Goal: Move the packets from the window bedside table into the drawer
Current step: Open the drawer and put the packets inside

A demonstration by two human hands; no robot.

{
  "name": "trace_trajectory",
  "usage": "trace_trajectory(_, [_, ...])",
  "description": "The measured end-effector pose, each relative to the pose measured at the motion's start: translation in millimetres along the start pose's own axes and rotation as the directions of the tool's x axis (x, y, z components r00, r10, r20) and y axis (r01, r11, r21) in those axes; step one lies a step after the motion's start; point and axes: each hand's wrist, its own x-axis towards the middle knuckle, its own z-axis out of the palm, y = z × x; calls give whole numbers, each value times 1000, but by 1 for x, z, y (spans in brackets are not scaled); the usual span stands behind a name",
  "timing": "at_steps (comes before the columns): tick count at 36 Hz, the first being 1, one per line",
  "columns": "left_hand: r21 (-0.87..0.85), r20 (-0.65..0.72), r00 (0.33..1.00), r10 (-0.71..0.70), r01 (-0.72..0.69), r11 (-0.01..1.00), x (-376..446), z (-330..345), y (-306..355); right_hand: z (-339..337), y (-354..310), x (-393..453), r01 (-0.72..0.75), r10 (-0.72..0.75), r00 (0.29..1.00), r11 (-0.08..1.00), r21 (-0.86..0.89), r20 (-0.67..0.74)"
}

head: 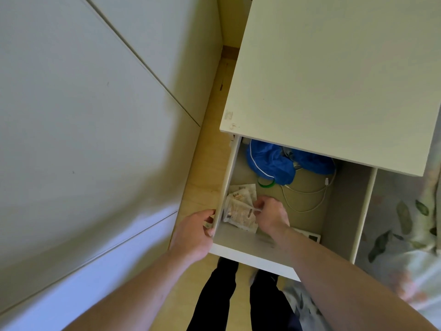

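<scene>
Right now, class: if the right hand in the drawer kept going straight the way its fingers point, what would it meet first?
The right hand points left, its fingers already on the packets. Past them, it would likely meet the drawer's left wall, though depth is hard to judge.

One drawer (pixel 338 204), open. Inside: three packets (pixel 241 211) overlapping, one blue bag (pixel 272 163), one white cable (pixel 310 197), one green band (pixel 266 183). Two hands present.

one head-worn wide-angle view looks steeply down from above, close over the open drawer (pixel 338 211) and the bedside table (pixel 334 80) top, with both forearms reaching in from the bottom edge and the floor (pixel 202 163) at left.
</scene>
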Motion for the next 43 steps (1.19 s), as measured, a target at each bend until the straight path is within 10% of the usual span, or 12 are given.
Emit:
trace_trajectory(12, [-2,-16,1000,-7,7,1000,-2,2,2,-1,29,-5,-212,215,976,944,255,13])
trace_trajectory(26, [13,-13,1000,-10,10,1000,1,0,4,13,-15,6,-39,40,999,998,-50,14])
trace_trajectory(43, [-17,-9,999,-38,37,999,1,-2,5,37,-17,-25,-362,361,932,931,43,21])
